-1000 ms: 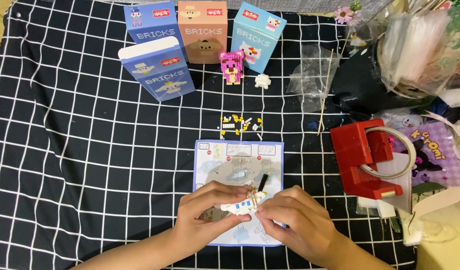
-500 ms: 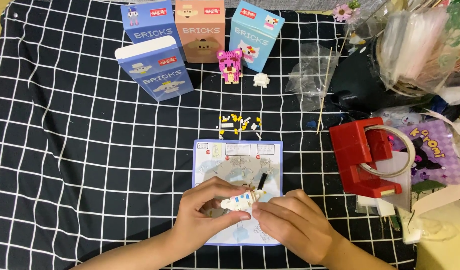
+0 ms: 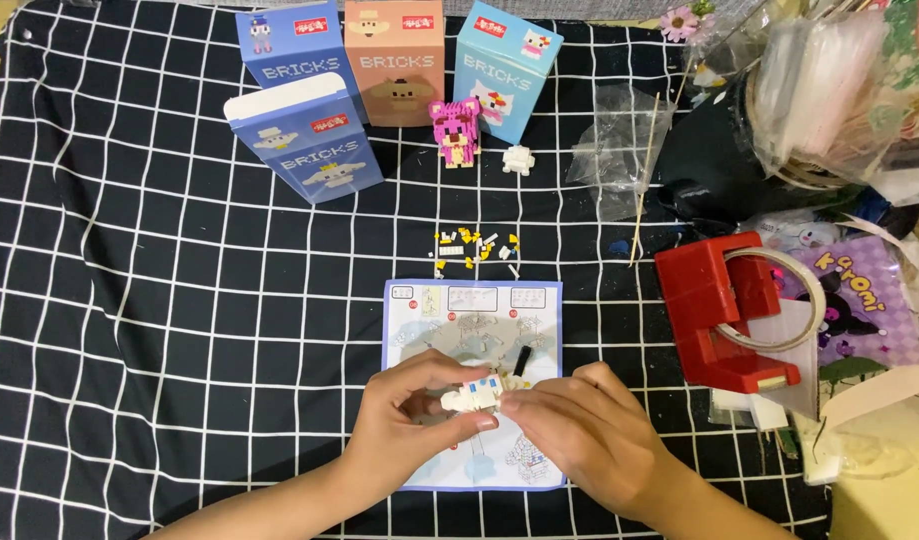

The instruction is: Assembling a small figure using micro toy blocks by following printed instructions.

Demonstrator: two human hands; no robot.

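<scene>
Low in the middle of the frame, the left hand (image 3: 404,425) and the right hand (image 3: 579,440) curled together, both pinching a small white toy-brick model (image 3: 472,397) over a blue-edged paper instruction sheet (image 3: 474,310). It looked like a brick-fitting step; pressing needed steady fingers. Farther up lay a little pile of loose white and yellow bricks (image 3: 474,248). At the top stood a pink brick figure (image 3: 454,130).

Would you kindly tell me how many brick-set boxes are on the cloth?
4: a blue box, a tan box and a light-blue box stand along the back; another blue box lies tilted in front.
</scene>
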